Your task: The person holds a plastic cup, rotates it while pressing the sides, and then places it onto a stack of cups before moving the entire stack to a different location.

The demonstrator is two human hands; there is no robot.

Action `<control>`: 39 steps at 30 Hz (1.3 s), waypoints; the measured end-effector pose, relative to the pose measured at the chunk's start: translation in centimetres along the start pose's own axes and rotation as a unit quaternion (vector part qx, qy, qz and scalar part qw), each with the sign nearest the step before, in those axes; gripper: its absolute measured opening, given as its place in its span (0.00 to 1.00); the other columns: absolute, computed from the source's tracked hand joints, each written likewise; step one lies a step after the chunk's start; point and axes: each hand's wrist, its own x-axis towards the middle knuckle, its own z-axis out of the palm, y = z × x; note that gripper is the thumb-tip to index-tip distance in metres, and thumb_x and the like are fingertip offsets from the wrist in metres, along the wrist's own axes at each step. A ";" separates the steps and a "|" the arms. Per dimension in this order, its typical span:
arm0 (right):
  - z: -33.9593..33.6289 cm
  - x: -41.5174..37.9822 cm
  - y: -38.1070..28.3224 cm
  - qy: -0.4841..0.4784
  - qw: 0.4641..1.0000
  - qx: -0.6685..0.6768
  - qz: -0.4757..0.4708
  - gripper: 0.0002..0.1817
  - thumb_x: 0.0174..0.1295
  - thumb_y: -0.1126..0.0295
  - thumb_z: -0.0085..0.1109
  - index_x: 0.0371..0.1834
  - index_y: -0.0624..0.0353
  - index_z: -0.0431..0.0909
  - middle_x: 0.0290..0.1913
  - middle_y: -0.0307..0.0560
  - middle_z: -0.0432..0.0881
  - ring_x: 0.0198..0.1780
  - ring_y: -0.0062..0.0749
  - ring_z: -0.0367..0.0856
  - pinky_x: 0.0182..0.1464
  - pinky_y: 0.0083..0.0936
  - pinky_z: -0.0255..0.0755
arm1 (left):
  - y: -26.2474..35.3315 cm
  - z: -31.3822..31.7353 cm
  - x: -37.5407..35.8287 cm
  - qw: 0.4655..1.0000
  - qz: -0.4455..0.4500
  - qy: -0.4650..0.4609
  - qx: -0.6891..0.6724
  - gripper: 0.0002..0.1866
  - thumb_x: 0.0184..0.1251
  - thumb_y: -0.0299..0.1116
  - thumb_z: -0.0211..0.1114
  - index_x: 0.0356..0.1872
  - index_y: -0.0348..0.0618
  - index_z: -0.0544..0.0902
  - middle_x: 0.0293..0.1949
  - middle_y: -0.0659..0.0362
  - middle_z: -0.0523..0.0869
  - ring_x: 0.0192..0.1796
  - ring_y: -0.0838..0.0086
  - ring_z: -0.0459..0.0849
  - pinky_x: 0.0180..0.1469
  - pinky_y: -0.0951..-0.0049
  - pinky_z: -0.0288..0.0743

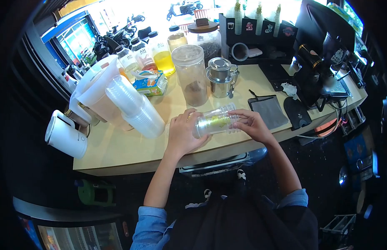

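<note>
A short stack of clear plastic cups point(215, 120) with green and yellow print lies sideways between my hands, above the front of the wooden counter. My left hand point(186, 130) is curled round the base end of the stack. At the rims on the other end, the fingers of my right hand point(250, 124) pinch the cups from the side. Behind them stands a tall clear canister point(191, 79) with brown powder low inside. To the left, a taller stack of clear cups point(135, 108) leans on the counter.
The wooden counter point(114, 154) holds a white kettle point(65, 134), a large plastic pitcher point(102, 91), a tissue pack point(151, 84), several bottles point(162, 54) and a metal drip filter point(221, 75). On the right are a grey cloth point(268, 111), a black mat point(296, 113) and a coffee machine point(312, 79).
</note>
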 end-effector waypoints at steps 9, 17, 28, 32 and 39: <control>0.4 -0.1 1.5 0.012 1.000 -0.012 -0.016 0.23 0.60 0.80 0.61 0.60 0.61 0.75 0.53 0.47 0.81 0.49 0.22 0.79 0.53 0.20 0.75 | 0.0 0.1 -0.1 1.000 -0.001 0.000 0.000 0.31 0.40 0.44 0.75 0.49 0.47 0.77 0.51 0.57 0.77 0.51 0.60 0.79 0.53 0.58 0.68; 0.5 -0.1 1.8 0.013 1.000 -0.019 -0.017 0.22 0.59 0.80 0.62 0.58 0.63 0.76 0.53 0.49 0.81 0.48 0.23 0.80 0.53 0.20 0.76 | 0.0 0.1 -0.1 1.000 0.001 0.001 0.001 0.30 0.41 0.45 0.75 0.49 0.47 0.77 0.51 0.57 0.78 0.51 0.61 0.79 0.53 0.59 0.68; 0.5 -0.4 2.0 0.035 0.997 -0.051 -0.039 0.22 0.57 0.81 0.63 0.57 0.64 0.77 0.53 0.51 0.81 0.48 0.25 0.81 0.53 0.22 0.77 | -0.2 0.1 0.2 1.000 -0.005 -0.008 0.005 0.30 0.42 0.45 0.75 0.49 0.47 0.77 0.50 0.58 0.78 0.51 0.61 0.79 0.53 0.59 0.67; 0.8 0.0 2.0 0.032 0.998 -0.044 -0.037 0.22 0.58 0.81 0.63 0.58 0.63 0.76 0.53 0.52 0.81 0.47 0.26 0.82 0.50 0.21 0.78 | 0.0 0.2 0.0 1.000 -0.001 0.004 0.001 0.30 0.42 0.45 0.75 0.49 0.47 0.77 0.50 0.57 0.78 0.51 0.62 0.79 0.53 0.59 0.67; 2.0 0.7 1.5 0.088 0.995 -0.033 -0.021 0.20 0.60 0.78 0.62 0.57 0.66 0.76 0.49 0.52 0.83 0.40 0.25 0.85 0.43 0.17 0.78 | 0.2 0.7 -0.7 0.999 0.017 0.044 0.015 0.30 0.41 0.45 0.75 0.48 0.48 0.77 0.50 0.54 0.79 0.52 0.60 0.79 0.53 0.59 0.67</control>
